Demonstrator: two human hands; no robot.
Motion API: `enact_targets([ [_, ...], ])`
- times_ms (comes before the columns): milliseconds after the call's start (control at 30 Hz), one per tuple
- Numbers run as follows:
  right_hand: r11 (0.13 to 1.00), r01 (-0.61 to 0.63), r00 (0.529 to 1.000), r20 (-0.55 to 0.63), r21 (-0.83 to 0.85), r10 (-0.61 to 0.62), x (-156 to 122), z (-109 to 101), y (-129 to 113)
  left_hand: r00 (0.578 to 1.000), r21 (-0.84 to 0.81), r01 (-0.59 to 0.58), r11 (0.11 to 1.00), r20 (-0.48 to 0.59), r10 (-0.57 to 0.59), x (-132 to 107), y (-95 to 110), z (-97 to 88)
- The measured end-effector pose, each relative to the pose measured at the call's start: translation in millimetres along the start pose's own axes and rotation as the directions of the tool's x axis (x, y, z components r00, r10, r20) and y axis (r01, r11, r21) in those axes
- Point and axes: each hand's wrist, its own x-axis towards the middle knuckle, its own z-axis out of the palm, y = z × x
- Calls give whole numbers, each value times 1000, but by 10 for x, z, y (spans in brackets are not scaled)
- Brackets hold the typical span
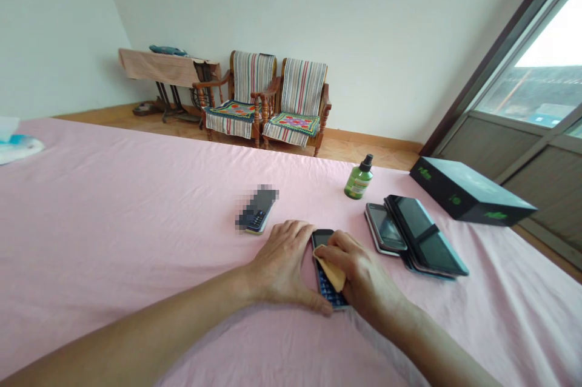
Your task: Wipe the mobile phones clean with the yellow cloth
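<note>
A dark keypad phone [324, 282] lies face up on the pink cloth in front of me. My left hand [288, 265] grips it along its left side, fingertips at the top edge and thumb at the bottom corner. Bunched in my right hand [364, 272] is a small yellow wiping cloth [333, 273], pressed onto the phone's face. The cloth and my right fingers cover part of the screen and keys. Another keypad phone [260, 211], partly pixelated, lies beyond my left hand.
Right of my hands are a silver-edged phone [385, 228] and a stack of larger black-screened devices [427, 238]. A green spray bottle [359, 178] stands behind them, near a black box [470, 190]. A tissue pack [20, 147] sits at far left on the pink sheet [113, 211].
</note>
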Motion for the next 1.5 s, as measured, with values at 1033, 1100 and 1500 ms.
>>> enact_targets([
  [1033, 947, -4, 995, -92, 321, 36, -212, -136, 226, 1000, 22, 7, 1000, 8, -7, -16, -5, 9],
  [1100, 954, -29, 992, -107, 298, 64, -219, -120, 293, 1000, 27, 4, 1000, 15, -5, -18, 2, 7],
  [1500, 933, -36, 990, 139, 359, -15, -282, -265, 82, 1000, 13, 1, 1000, 20, -1, -28, 2, 9],
])
